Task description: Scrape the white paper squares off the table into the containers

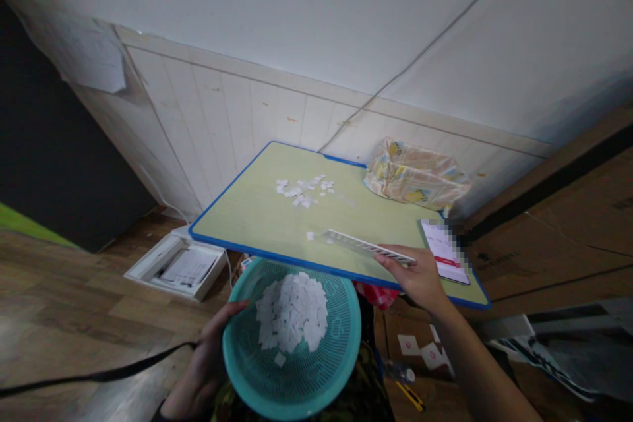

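My left hand (pixel 208 356) grips the rim of a teal mesh basket (pixel 257 376), held just under the front edge of a green table with a blue border (pixel 237 211). A heap of small white paper pieces (pixel 293 313) lies in the basket. My right hand (pixel 418 277) is closed on the end of a clear plastic ruler (pixel 366 245) that lies flat on the table near the front edge. More white pieces (pixel 304 191) are scattered further back on the table, and one piece (pixel 310 235) lies near the ruler's far end.
A phone (pixel 445 252) lies on the table's right front corner. A patterned bag (pixel 415 175) sits at the back right against the wall. An open white box (pixel 175 267) rests on the wooden floor at the left. Cardboard sheets lean at the right.
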The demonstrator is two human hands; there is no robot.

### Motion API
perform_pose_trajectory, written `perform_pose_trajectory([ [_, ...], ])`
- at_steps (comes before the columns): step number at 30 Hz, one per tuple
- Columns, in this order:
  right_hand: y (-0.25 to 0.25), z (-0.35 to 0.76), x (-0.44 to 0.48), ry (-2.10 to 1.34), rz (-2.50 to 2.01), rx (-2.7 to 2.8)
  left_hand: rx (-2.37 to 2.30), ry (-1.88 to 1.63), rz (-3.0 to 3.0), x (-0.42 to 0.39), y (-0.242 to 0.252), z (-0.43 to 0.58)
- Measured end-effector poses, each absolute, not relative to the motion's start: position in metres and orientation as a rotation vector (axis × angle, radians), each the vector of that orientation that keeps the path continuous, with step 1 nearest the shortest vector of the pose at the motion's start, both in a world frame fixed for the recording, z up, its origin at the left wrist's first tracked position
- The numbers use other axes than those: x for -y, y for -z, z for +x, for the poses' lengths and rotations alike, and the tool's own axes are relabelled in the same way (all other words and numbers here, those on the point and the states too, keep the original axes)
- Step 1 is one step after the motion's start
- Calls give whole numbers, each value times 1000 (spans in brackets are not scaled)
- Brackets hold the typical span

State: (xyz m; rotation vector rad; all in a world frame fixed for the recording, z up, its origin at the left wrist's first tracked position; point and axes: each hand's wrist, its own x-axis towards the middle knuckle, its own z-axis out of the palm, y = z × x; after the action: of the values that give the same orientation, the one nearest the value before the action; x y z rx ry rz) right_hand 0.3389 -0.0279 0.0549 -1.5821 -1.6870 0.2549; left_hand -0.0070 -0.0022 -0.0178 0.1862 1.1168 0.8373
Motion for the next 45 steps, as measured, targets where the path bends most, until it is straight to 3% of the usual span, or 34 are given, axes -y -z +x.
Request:
perform_pose_trajectory([
  [20,-94,342,6,-184,-1761,1873,-1133,-862,211,3,23,-8],
  [26,-95,354,-10,-96,-1816,1779,-1115,-836,197,2,19,-7],
  [36,-95,323,23,-266,-1765,1812,-1114,-827,171,2,18,-7],
  [45,-91,349,-15,-179,-1794,1688,-1120,-837,192,2,20,-6],
])
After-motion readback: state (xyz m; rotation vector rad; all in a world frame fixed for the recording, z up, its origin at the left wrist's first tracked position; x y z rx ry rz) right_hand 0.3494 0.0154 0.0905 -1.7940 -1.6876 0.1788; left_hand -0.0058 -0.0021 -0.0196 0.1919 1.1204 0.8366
